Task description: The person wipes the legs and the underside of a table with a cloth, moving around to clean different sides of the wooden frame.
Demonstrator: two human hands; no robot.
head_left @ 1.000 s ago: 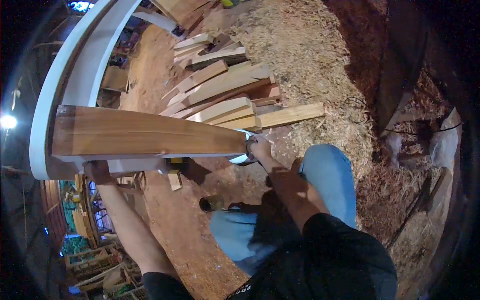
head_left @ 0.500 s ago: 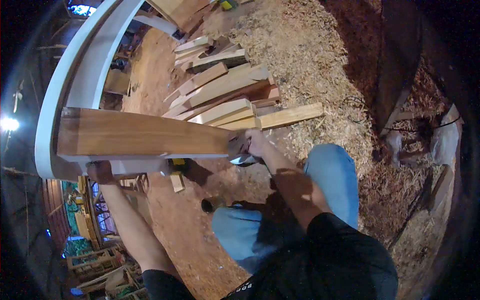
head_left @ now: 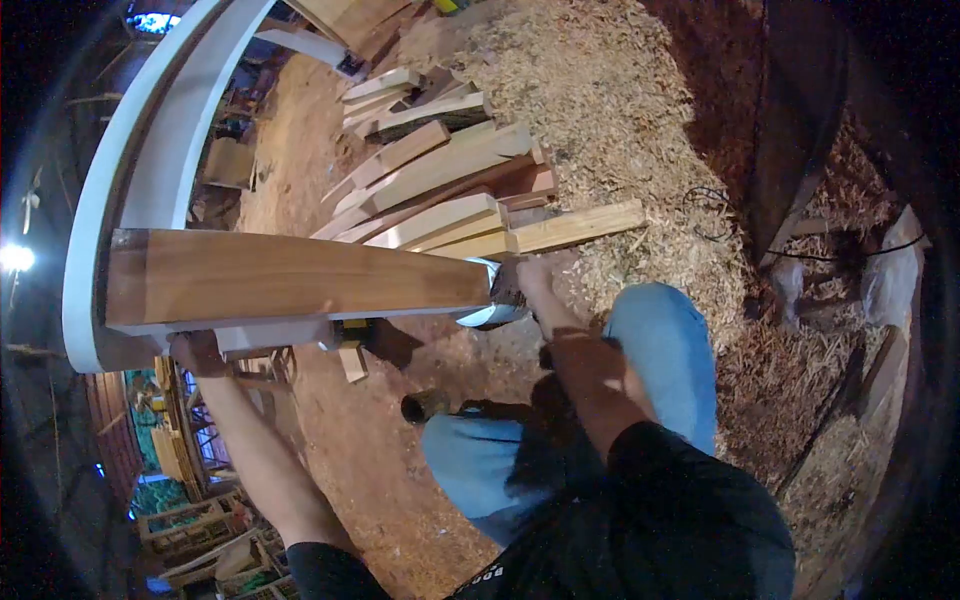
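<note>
A long brown wooden board (head_left: pixel 300 275) stretches across the left and middle of the view. Its left end lies against a curved, pale-edged wooden piece (head_left: pixel 85 235). My left hand (head_left: pixel 198 353) grips the lower edge of the board near that end, its fingertips hidden underneath. At the board's right end, my right hand (head_left: pixel 528 282) is closed on a dark object beside a curved white piece (head_left: pixel 487 312); the dark object is too shadowed to name.
Cut wood pieces (head_left: pixel 440 175) lie piled on the earth floor beyond the board. Wood shavings (head_left: pixel 610 120) cover the ground at the right. A short dark cylinder (head_left: pixel 425 405) lies near my knee, and a wooden structure (head_left: pixel 205 530) stands at the lower left.
The board's left end has shifted slightly down and left with my left hand. My right hand has moved a little right, and more of the white piece shows at the board's right end.
</note>
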